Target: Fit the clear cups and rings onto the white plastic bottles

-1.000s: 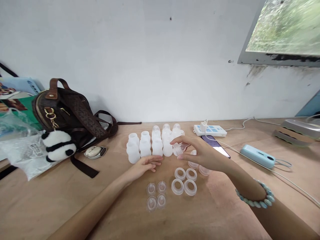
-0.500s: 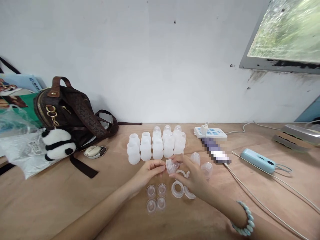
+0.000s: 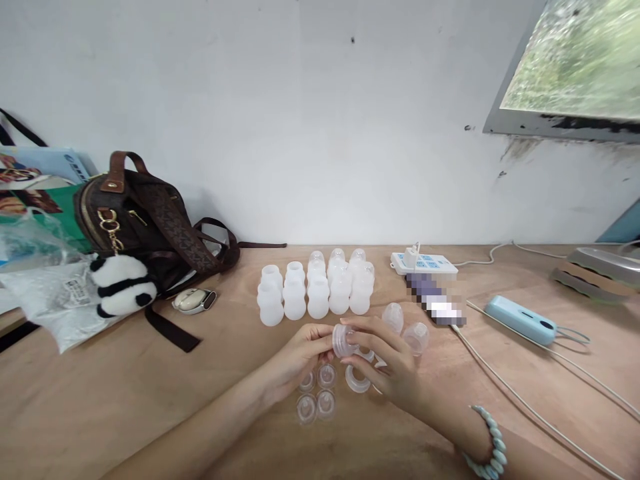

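Observation:
My left hand (image 3: 303, 347) pinches the left edge of a translucent screw collar (image 3: 341, 341) from a baby bottle. Closed round the other side of it is my right hand (image 3: 393, 357), its fingertips at the middle, where a clear nipple seems to sit; the fingers partly hide it. Several clear nipples (image 3: 326, 404) lie below my left hand. Under my right hand rest loose collar rings (image 3: 357, 383), partly covered. Two clear dome caps (image 3: 416, 337) stand to the right. Behind the hands, white baby bottles (image 3: 271, 308) stand in rows, some topped with clear domes.
A brown backpack (image 3: 145, 220) with a panda plush (image 3: 124, 287) and a plastic bag (image 3: 55, 300) fill the left side. Nearby lies a computer mouse (image 3: 193, 301). At right are a power strip (image 3: 440, 265), a blurred phone (image 3: 433, 300), a light-blue device (image 3: 520, 320) and cables.
The collar has turned so that its ring side faces me more, and my left fingers have closed onto its edge. My right fingers have shifted round to its middle. The view has moved slightly.

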